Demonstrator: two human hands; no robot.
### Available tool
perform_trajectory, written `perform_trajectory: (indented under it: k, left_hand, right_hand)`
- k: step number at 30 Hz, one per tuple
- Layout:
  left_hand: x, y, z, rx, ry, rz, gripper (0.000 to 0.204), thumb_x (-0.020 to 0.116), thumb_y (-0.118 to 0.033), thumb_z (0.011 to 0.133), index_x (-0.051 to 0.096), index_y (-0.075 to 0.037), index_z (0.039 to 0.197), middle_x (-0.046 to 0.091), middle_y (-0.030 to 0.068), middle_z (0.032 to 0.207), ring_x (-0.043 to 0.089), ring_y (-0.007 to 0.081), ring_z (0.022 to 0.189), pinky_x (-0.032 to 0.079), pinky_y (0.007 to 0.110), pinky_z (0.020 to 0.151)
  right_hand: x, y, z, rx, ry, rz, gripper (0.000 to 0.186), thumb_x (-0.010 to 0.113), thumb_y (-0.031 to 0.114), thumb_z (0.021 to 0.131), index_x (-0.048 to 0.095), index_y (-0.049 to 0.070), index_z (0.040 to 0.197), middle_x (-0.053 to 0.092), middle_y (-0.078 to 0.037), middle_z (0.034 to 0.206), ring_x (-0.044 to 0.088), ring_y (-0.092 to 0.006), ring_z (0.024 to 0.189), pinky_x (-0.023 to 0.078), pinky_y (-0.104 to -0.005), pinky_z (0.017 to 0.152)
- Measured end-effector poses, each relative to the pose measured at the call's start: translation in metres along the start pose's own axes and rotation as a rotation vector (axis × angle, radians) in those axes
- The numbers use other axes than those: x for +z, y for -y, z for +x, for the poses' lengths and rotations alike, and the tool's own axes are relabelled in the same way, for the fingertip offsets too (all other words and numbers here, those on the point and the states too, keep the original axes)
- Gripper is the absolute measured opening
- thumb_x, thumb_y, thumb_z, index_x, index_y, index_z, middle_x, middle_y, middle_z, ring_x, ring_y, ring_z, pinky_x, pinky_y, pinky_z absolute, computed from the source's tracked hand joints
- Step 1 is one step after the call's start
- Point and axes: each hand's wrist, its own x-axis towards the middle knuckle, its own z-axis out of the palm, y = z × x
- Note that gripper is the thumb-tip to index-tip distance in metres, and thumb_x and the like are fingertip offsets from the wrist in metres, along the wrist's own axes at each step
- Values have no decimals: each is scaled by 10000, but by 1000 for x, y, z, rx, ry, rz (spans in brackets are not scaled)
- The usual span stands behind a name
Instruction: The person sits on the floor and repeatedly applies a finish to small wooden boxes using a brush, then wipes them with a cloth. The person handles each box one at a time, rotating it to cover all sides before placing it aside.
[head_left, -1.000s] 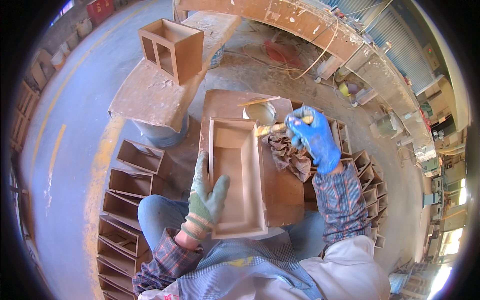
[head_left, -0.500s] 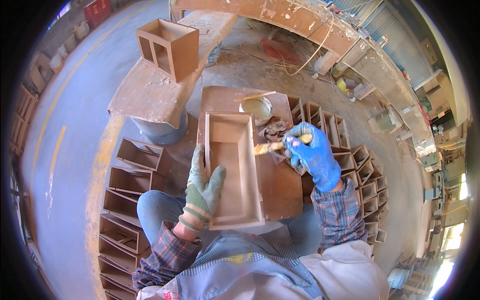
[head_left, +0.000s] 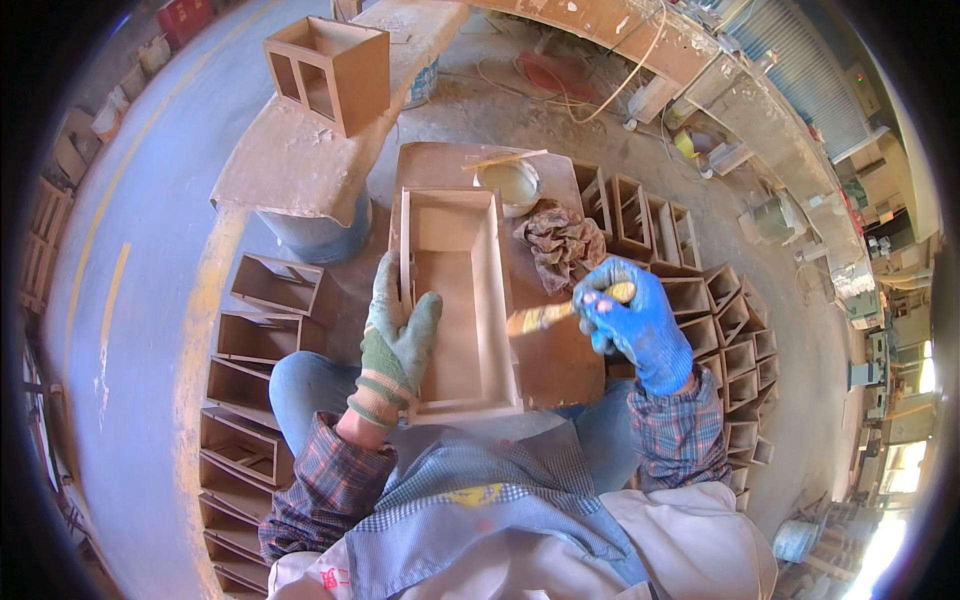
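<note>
An open brown box [head_left: 492,300], made of thin board, lies lengthwise before me with its open side up. Over its left wall, my left hand [head_left: 396,335] in a grey-green glove grips the edge, thumb on the inner side. My right hand [head_left: 640,322], gloved in blue with bare fingertips showing, holds a paintbrush [head_left: 550,317] with a yellowish, stained handle. The bristles point left at the box's right wall; whether they touch it I cannot tell. Beyond the brush are a crumpled, stained rag [head_left: 562,243] and a small tub of pale liquid [head_left: 512,186].
A brown board [head_left: 560,370] supports the box, and a thin stick [head_left: 505,159] lies by the tub. Similar boxes are stacked at left [head_left: 262,335] and right [head_left: 740,355]. Another box [head_left: 340,75] stands on a dusty bench [head_left: 290,165] at the far left.
The brush has moved nearer to me along the box's right wall. The box has shifted slightly away from me, my left hand still on it. More of the rag shows.
</note>
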Motion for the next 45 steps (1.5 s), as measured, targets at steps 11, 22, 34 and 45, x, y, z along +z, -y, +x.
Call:
perform_trajectory:
  k: [11, 22, 34, 45]
  left_hand:
    - [-5, 6, 4, -65, 2, 127, 741, 672, -222, 1007, 278, 4, 1592, 489, 72, 1467, 492, 150, 1262, 433, 287, 1053]
    - [-6, 14, 6, -13, -36, 178, 742, 691, -244, 958, 338, 4, 1563, 560, 184, 1419, 552, 222, 1244, 439, 339, 1068]
    - [-4, 17, 9, -61, -23, 40, 730, 687, -213, 969, 328, -50, 1584, 622, 113, 1256, 573, 151, 1037, 503, 304, 923]
    - [-11, 29, 13, 63, 73, -16, 767, 675, -198, 990, 252, 34, 1586, 486, 136, 1485, 512, 164, 1236, 446, 304, 1049]
  right_hand:
    - [22, -16, -27, -466, -92, -305, 149, 731, 100, 920, 676, -3, 1013, 705, -60, 854, 652, -100, 731, 543, -285, 674]
    - [20, -18, -87, -387, 92, -162, 218, 745, 192, 925, 668, -8, 968, 693, -62, 793, 640, -98, 727, 531, -287, 675]
    - [26, -10, -80, -227, -49, -147, 121, 705, 99, 908, 657, 2, 962, 695, -52, 787, 620, -83, 706, 521, -281, 650]
    - [25, -17, -100, -325, -53, -215, 149, 719, 142, 922, 661, 15, 975, 696, -90, 774, 674, -159, 694, 531, -320, 660]
